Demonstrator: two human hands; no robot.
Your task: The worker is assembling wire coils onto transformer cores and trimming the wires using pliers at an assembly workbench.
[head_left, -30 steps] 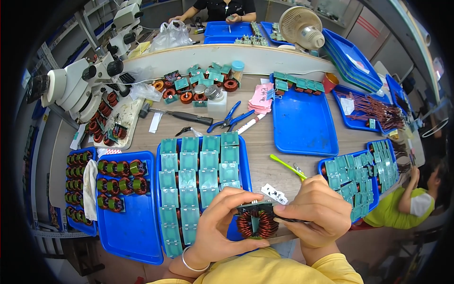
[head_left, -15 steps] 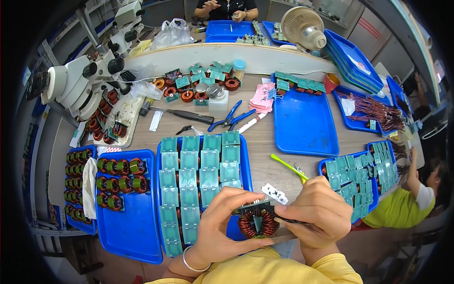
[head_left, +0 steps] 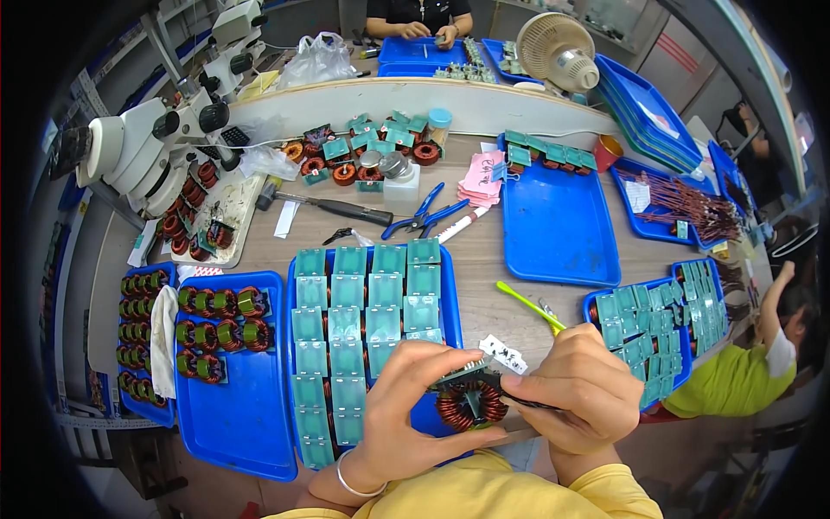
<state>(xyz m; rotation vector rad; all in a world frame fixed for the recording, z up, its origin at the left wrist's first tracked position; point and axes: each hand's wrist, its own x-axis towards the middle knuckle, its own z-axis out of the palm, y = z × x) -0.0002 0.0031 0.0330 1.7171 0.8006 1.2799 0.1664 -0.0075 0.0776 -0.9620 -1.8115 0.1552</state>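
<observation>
I've got both hands low, right of centre: the left hand [head_left: 398, 419] closed around a copper-red wound coil [head_left: 471, 406], index finger over the top, thumb underneath. The coil is a plump ring, a divider crossing its hole, with a green board [head_left: 458, 374] tilted above it and pale pins [head_left: 474, 365] poking up. Over comes the right hand [head_left: 584, 385], pinching a slim dark object [head_left: 534, 403] at the coil's right side; its fingers block my view of that end, so I can't tell whether the two touch.

Around them, a big blue tray [head_left: 451, 294] fills lower centre, packed with green squares [head_left: 346, 324], its near right corner behind the left hand. A white microscope [head_left: 143, 156] looms upper left. A hammer [head_left: 341, 210] lies left of the blue pliers [head_left: 424, 216], upper centre. A yellow-green tool [head_left: 523, 303] runs behind the right hand, and a white slip [head_left: 503, 355] shows just above the coil.
</observation>
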